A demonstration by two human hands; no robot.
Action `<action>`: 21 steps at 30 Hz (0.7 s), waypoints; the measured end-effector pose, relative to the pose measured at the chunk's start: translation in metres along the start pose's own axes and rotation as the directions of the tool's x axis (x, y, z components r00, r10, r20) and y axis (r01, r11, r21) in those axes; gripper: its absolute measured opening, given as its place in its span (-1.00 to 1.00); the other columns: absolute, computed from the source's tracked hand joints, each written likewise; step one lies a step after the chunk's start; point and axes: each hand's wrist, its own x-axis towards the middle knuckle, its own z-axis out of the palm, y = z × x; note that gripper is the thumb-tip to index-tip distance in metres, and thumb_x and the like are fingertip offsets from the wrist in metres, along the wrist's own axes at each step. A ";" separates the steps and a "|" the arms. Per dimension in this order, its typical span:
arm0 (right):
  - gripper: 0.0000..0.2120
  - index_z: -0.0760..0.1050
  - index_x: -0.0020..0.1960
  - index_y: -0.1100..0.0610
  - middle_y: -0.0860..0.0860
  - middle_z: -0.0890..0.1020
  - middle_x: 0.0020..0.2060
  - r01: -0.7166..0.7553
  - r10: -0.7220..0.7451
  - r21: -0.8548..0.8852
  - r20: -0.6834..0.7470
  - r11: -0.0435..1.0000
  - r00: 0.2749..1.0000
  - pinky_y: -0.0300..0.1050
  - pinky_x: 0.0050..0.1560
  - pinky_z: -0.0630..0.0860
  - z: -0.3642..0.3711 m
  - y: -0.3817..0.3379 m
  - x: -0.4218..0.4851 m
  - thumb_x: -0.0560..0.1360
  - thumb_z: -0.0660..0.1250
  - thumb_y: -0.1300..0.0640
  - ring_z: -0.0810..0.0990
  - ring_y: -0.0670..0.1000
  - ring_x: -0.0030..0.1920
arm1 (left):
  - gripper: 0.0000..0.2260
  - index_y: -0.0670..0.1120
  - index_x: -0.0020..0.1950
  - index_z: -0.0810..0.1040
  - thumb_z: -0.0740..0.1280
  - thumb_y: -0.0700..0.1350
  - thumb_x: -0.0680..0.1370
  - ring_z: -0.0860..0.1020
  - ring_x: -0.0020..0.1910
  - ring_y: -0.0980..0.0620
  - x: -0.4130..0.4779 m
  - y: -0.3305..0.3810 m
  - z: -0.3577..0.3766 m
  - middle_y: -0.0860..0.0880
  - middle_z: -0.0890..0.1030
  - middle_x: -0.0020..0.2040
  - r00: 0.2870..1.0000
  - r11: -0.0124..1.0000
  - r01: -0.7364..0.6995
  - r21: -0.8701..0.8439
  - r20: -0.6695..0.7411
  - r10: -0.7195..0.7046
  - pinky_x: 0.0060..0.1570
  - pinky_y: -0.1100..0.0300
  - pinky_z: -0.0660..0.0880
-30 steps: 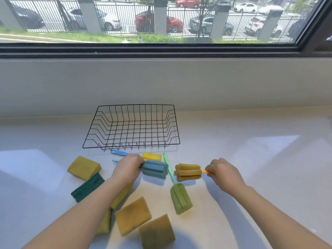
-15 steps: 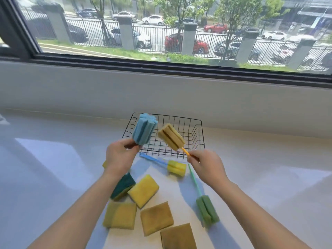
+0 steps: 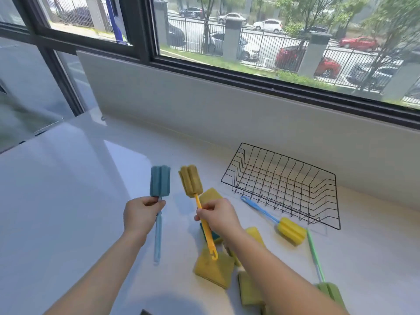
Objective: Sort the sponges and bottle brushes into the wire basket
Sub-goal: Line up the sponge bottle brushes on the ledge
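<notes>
Off to the right of both hands, the wire basket (image 3: 288, 158) is sitting empty, and the two brushes that were hovering at its front edge half a second ago are now being held upright, well clear of it. The left hand (image 3: 142, 215) is gripping the blue bottle brush (image 3: 159, 184) and the right hand (image 3: 217, 215) is pinching the orange-handled brush (image 3: 190, 181), so neither looks delivered yet.

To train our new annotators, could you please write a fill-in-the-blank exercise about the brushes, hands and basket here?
The bottle brush in the left hand has a ___ foam head.
The mustard-headed brush is gripped by the ___ hand.
The wire basket is ___.
Unheld on the counter lie ___ brushes: the yellow-headed brush and the green brush.
Missing words: blue; right; empty; two.
</notes>
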 end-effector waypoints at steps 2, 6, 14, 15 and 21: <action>-0.81 0.66 -0.24 0.16 0.08 0.73 -0.29 -0.050 0.050 -0.014 0.034 0.999 0.998 0.07 -0.12 0.64 0.029 0.002 0.011 0.51 0.40 0.12 0.62 0.04 -0.32 | -0.92 -0.03 -0.29 0.70 0.54 -0.14 0.39 0.65 -0.24 -0.15 0.008 -0.024 -0.011 -0.04 0.69 -0.31 0.997 0.996 0.077 0.041 -0.018 -0.077 -0.04 -0.17 0.64; -0.74 0.57 -0.31 0.17 0.12 0.68 -0.35 -0.110 0.120 -0.148 0.058 0.983 0.991 0.10 -0.09 0.69 0.077 0.008 0.027 0.51 0.42 0.07 0.72 0.14 -0.28 | -0.87 -0.05 -0.35 0.67 0.53 -0.12 0.40 0.60 -0.35 -0.13 0.022 -0.065 -0.029 -0.05 0.63 -0.41 0.988 0.973 0.153 0.175 -0.051 -0.146 -0.13 -0.16 0.64; -0.83 0.64 -0.19 0.12 0.06 0.70 -0.25 -0.173 0.186 -0.287 0.019 0.942 0.982 -0.13 -0.19 0.53 0.135 0.017 0.047 0.44 0.44 0.01 0.67 0.10 -0.15 | -0.79 -0.04 -0.42 0.60 0.53 -0.09 0.39 0.57 -0.39 -0.01 0.044 -0.093 -0.033 0.01 0.61 -0.44 0.983 0.934 0.183 0.308 -0.078 -0.166 -0.36 0.13 0.46; -0.83 0.62 -0.19 0.11 0.04 0.67 -0.28 -0.174 0.185 -0.290 0.009 0.941 0.983 -0.13 -0.23 0.47 0.141 0.018 0.048 0.44 0.45 0.01 0.64 0.09 -0.18 | -0.79 -0.04 -0.42 0.60 0.52 -0.07 0.39 0.58 -0.38 -0.01 0.046 -0.096 -0.032 0.00 0.62 -0.43 0.984 0.930 0.180 0.321 -0.075 -0.164 -0.34 0.11 0.48; -0.75 0.63 -0.14 0.13 0.00 0.65 -0.29 -0.191 0.195 -0.273 -0.013 0.943 0.981 -0.13 -0.27 0.41 0.158 0.026 0.047 0.43 0.47 -0.07 0.57 0.04 -0.25 | -0.82 0.04 -0.36 0.63 0.53 0.05 0.39 0.60 -0.28 0.02 0.046 -0.102 -0.029 0.11 0.64 -0.37 0.989 0.919 0.151 0.365 -0.054 -0.141 -0.23 0.12 0.53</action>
